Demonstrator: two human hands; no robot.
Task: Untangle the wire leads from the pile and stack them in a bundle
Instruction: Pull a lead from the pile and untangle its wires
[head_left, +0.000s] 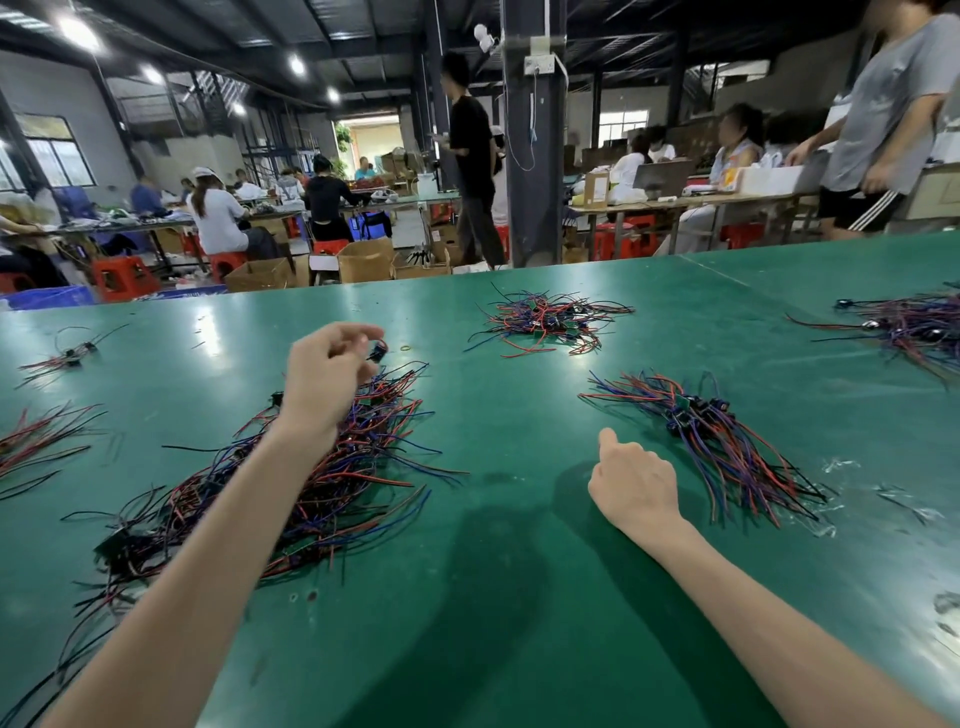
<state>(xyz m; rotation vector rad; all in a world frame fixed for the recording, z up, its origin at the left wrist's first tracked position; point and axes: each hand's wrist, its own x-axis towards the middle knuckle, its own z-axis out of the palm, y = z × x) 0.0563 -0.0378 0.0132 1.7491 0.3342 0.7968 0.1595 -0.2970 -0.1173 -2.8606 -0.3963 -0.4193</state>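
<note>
A big tangled pile of red, blue and black wire leads (332, 483) lies on the green table at left centre. My left hand (324, 379) hovers over its far end, fingers curled, pinching a small black part with leads (376, 353). A tidier bundle of leads (722, 441) lies to the right, its wires fanned toward me. Just left of that bundle my right hand (631, 483) rests near the table with fingers curled under and thumb raised, holding nothing that I can see.
The green table (498, 597) also carries another tangle (550, 322) at the back centre, a pile (914, 327) at far right, and small clusters (67, 356) at left. A small yellow ring (406, 348) lies near my left hand. People work at benches behind.
</note>
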